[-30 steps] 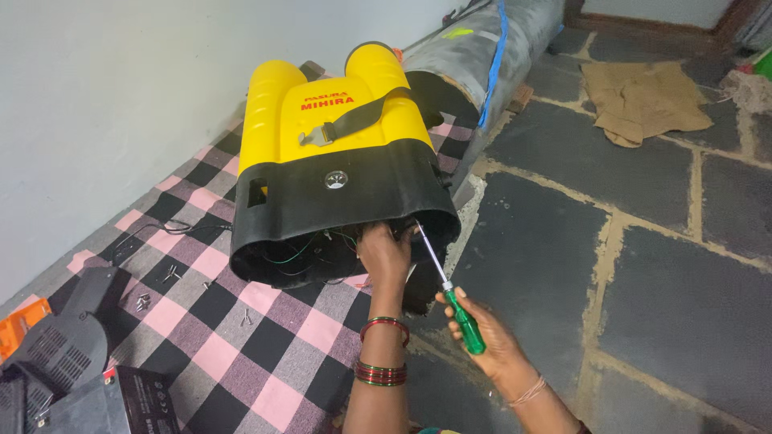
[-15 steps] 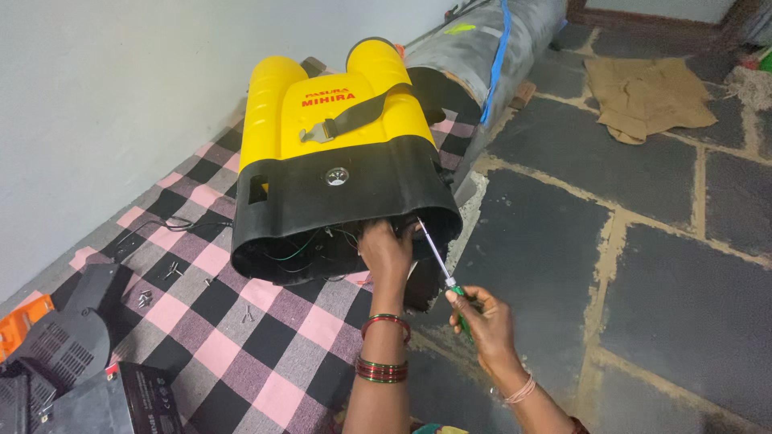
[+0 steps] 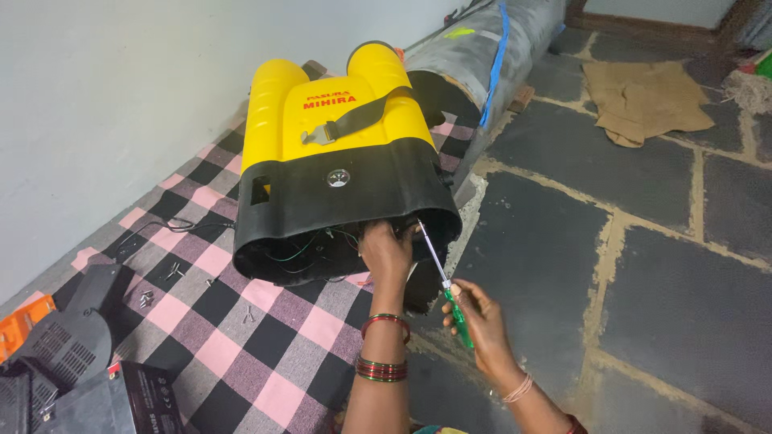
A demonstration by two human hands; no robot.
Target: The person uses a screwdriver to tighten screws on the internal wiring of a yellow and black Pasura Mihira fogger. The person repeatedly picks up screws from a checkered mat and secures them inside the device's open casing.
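Observation:
A yellow and black backpack sprayer tank (image 3: 338,153) lies on its back on a pink, black and grey checked cloth (image 3: 241,337), its open black base facing me with wires showing inside. My left hand (image 3: 386,251), bangles on the wrist, reaches into that open base; its fingers are partly hidden. My right hand (image 3: 476,320) grips a green-handled screwdriver (image 3: 444,283), whose tip points up at the rim of the black base.
Loose screws (image 3: 149,297) lie on the cloth at left. A black battery and black parts (image 3: 88,378) sit at lower left near an orange piece (image 3: 20,321). A grey rolled bundle (image 3: 482,56) lies behind the tank; brown sacking (image 3: 643,100) lies on the stone floor.
My right hand has slid up the screwdriver handle and brought the tip closer to the base rim. The left hand stays inside the base.

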